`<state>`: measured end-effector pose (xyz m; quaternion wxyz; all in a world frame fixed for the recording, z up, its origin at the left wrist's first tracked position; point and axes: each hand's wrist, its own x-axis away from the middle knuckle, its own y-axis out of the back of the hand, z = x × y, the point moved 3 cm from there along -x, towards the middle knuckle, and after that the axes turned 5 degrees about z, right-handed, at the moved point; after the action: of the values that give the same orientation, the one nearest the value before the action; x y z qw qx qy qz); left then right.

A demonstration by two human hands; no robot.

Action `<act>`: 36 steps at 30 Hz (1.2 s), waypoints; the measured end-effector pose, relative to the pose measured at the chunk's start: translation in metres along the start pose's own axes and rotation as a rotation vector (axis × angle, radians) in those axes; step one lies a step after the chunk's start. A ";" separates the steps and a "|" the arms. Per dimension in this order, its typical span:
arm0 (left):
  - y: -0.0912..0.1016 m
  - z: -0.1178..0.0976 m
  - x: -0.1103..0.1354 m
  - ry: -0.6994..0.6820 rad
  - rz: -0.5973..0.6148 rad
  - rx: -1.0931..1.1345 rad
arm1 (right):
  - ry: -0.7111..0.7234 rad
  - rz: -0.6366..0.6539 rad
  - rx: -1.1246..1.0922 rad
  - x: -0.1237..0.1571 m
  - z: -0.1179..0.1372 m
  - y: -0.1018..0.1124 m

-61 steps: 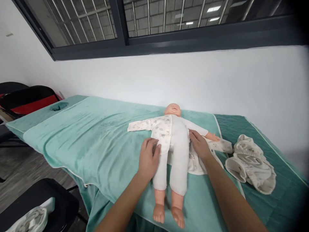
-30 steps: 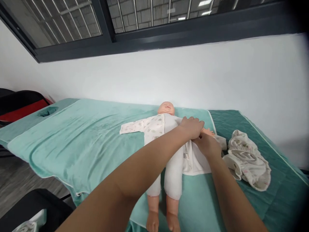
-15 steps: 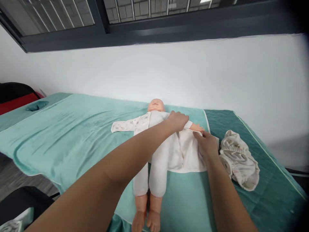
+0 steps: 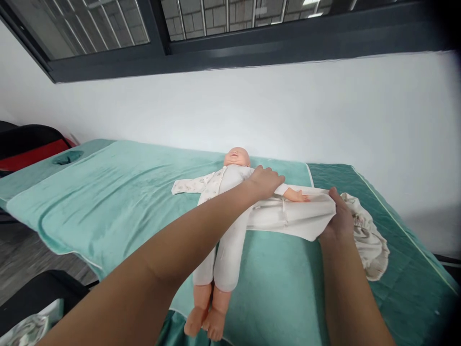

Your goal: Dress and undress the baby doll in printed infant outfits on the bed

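Observation:
A baby doll [image 4: 230, 252] in a white bodysuit lies on its back, bare feet towards me. My left hand [image 4: 267, 182] is closed around the doll's upper arm near the shoulder; the fingertips are partly hidden. A patterned baby jacket [image 4: 212, 184] covers the doll's other arm, its cuff lying flat beyond the hand. The jacket's open half spreads under the arm on my right, pale inner side up. My right hand [image 4: 339, 218] grips the edge of that half and stretches it outward, past the doll's bare hand [image 4: 297, 195].
A crumpled white cloth garment [image 4: 370, 240] lies right of my right hand on the dark green cover [image 4: 406, 269]. A light green blanket [image 4: 118, 202] spreads over the bed. A wall and barred window stand behind. Black chairs are at the left, the near one holding cloth [image 4: 32, 327].
My right hand has moved right, drawing the jacket's edge out taut past the doll's hand. The doll's legs have swung slightly left. My left hand stays on the upper arm.

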<state>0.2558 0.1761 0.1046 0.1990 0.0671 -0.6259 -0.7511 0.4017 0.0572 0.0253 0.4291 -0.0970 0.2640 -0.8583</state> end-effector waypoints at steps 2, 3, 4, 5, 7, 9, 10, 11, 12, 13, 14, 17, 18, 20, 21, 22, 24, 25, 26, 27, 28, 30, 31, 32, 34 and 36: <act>-0.001 0.000 0.002 -0.009 0.019 -0.028 | -0.162 -0.033 -0.110 0.001 0.001 -0.004; -0.001 0.001 0.003 -0.008 0.033 -0.044 | -0.220 -0.073 -0.161 0.002 0.003 -0.005; -0.001 0.001 0.003 -0.002 0.046 -0.057 | -0.241 -0.113 -0.207 0.003 0.004 -0.007; -0.001 0.001 0.003 0.009 0.058 -0.066 | -0.246 -0.140 -0.246 0.004 0.006 -0.008; -0.001 -0.001 0.002 0.039 0.085 -0.072 | -0.237 -0.126 -0.294 0.006 0.009 -0.011; -0.001 -0.004 0.000 0.068 0.118 -0.068 | -0.214 -0.052 -0.308 0.009 0.010 -0.015; -0.002 -0.006 -0.001 0.085 0.138 -0.061 | -0.199 -0.012 -0.304 0.012 0.010 -0.017; -0.003 -0.008 -0.003 0.102 0.153 -0.048 | -0.187 0.024 -0.294 0.016 0.009 -0.020; -0.005 -0.009 -0.005 0.119 0.159 -0.030 | -0.178 0.059 -0.277 0.020 0.009 -0.025; -0.007 -0.010 -0.007 0.134 0.155 -0.006 | -0.171 0.089 -0.255 0.025 0.008 -0.030; -0.009 -0.009 -0.008 0.149 0.146 0.023 | -0.166 0.119 -0.229 0.030 0.006 -0.036; -0.013 -0.002 -0.010 0.191 0.110 0.105 | -0.125 0.209 -0.129 0.043 -0.001 -0.056; -0.012 0.003 -0.008 0.189 0.096 0.134 | -0.115 0.254 -0.093 0.046 -0.005 -0.064; -0.008 0.015 -0.001 0.125 0.082 0.212 | -0.125 0.371 -0.027 0.053 -0.014 -0.079; -0.004 0.022 0.005 0.073 0.086 0.266 | -0.137 0.434 -0.002 0.057 -0.019 -0.086; -0.001 0.029 0.012 0.025 0.094 0.333 | -0.150 0.496 0.019 0.061 -0.024 -0.092; 0.008 0.046 0.027 0.041 0.045 0.489 | -0.156 0.615 0.059 0.071 -0.031 -0.104; 0.012 0.055 0.035 0.075 -0.018 0.584 | -0.160 0.674 0.085 0.076 -0.034 -0.108; 0.015 0.061 0.042 0.104 -0.071 0.679 | -0.169 0.730 0.113 0.081 -0.035 -0.112; 0.016 0.066 0.048 0.117 -0.106 0.763 | -0.178 0.775 0.139 0.085 -0.036 -0.114; 0.016 0.067 0.053 0.110 -0.109 0.824 | -0.182 0.805 0.162 0.088 -0.036 -0.115; 0.012 0.063 0.058 0.062 -0.042 0.825 | -0.174 0.830 0.195 0.092 -0.036 -0.115; 0.010 0.058 0.059 0.044 -0.006 0.772 | -0.169 0.839 0.207 0.092 -0.035 -0.114; 0.008 0.054 0.059 0.034 0.016 0.706 | -0.171 0.849 0.221 0.093 -0.036 -0.113; 0.005 0.048 0.058 0.024 0.002 0.607 | -0.164 0.844 0.242 0.093 -0.038 -0.109; 0.004 0.050 0.057 0.077 -0.107 0.596 | -0.119 0.784 0.242 0.092 -0.040 -0.106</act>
<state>0.1872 0.1994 0.1271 0.1544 0.1836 -0.8062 -0.5408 0.2571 0.0520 0.0427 0.7465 0.0129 0.1530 -0.6475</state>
